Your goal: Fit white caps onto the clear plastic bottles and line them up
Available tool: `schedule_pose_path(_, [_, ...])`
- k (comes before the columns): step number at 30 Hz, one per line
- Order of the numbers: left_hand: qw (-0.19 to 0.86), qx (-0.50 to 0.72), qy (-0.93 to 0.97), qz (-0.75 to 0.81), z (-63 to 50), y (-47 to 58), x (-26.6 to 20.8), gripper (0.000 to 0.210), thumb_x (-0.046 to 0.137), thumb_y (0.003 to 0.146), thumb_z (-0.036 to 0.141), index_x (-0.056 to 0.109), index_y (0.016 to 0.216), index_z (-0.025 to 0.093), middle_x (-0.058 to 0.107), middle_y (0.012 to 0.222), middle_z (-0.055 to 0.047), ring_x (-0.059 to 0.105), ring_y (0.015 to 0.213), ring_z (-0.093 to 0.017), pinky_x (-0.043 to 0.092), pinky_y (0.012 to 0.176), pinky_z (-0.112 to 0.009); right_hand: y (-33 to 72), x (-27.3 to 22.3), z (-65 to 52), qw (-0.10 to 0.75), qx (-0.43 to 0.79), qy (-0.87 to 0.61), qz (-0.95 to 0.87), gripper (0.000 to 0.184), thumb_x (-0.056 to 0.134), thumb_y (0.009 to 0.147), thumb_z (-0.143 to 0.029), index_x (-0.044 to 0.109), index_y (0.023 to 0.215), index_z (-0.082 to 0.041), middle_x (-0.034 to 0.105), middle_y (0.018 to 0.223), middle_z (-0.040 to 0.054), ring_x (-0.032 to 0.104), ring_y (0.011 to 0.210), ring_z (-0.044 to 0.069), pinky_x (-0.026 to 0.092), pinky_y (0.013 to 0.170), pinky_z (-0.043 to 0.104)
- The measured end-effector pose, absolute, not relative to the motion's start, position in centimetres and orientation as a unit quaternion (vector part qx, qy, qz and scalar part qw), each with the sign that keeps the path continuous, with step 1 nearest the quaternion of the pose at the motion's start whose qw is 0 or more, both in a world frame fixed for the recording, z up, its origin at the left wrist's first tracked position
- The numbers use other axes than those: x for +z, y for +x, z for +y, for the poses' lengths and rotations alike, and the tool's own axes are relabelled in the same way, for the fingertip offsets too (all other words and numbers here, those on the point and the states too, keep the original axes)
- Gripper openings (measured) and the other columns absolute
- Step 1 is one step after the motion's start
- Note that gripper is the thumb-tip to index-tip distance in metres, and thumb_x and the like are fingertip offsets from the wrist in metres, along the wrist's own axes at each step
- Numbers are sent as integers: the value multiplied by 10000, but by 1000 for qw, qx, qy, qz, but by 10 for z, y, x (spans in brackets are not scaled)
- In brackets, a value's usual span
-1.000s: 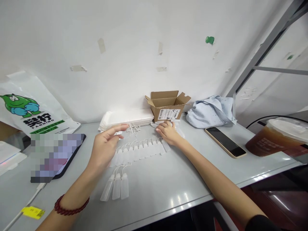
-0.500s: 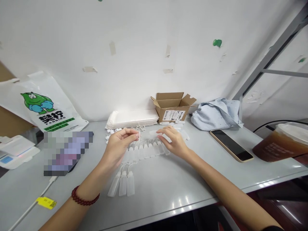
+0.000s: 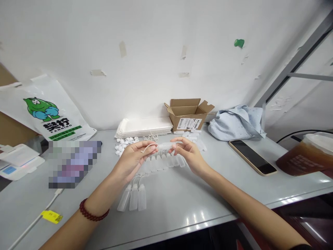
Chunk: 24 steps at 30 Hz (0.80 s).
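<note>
Between my hands a small translucent plastic bottle (image 3: 163, 146) lies sideways above the table. My left hand (image 3: 136, 154) pinches a thin white cord (image 3: 146, 148) at the bottle's left end, and the cord curves over the fingers. The fingertips of my right hand (image 3: 188, 152) close on the bottle's other end. Just below, a row of similar bottles (image 3: 158, 163) with thin loops lies partly behind the hands. Three more bottles (image 3: 133, 198) lie nearer to me, their loops pointing away. Small white caps (image 3: 122, 147) are heaped behind my left hand.
An open cardboard box (image 3: 189, 114) and a stack of white packets (image 3: 145, 126) stand by the wall. On the right are a blue cloth bag (image 3: 236, 123), a phone (image 3: 252, 157) and a drink cup (image 3: 303, 156). A plastic bag (image 3: 58, 107) and a cable (image 3: 31, 224) are on the left.
My hands have come closer together. The bottle in my right hand has moved left to meet the cord in my left hand. The view has shifted slightly.
</note>
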<state>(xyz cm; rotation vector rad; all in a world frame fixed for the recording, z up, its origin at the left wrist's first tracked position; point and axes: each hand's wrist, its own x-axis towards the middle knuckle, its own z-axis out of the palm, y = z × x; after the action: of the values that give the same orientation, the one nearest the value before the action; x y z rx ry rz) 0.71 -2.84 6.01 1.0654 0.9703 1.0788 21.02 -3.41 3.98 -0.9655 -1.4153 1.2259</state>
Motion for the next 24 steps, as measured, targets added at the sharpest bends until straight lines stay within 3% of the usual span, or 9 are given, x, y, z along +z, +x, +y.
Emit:
schedule_pose_path(12, [615, 471, 463, 431, -33, 14, 56, 211, 782, 652, 292, 724, 823, 184, 695, 838, -17, 636, 815, -151, 469, 890, -314, 207, 40, -37, 502, 608, -374, -488, 317, 681, 742, -387, 578, 967, -188, 655, 742, 19, 601, 746, 151, 407, 692, 290])
schedule_pose_path(24, [547, 454, 530, 462, -35, 13, 56, 255, 754, 677, 378, 719, 869, 214, 683, 856, -10, 600, 764, -143, 463, 788, -295, 207, 44, -41, 475, 616, -359, -515, 289, 662, 762, -431, 568, 852, -173, 627, 643, 4, 558, 646, 133, 396, 679, 295])
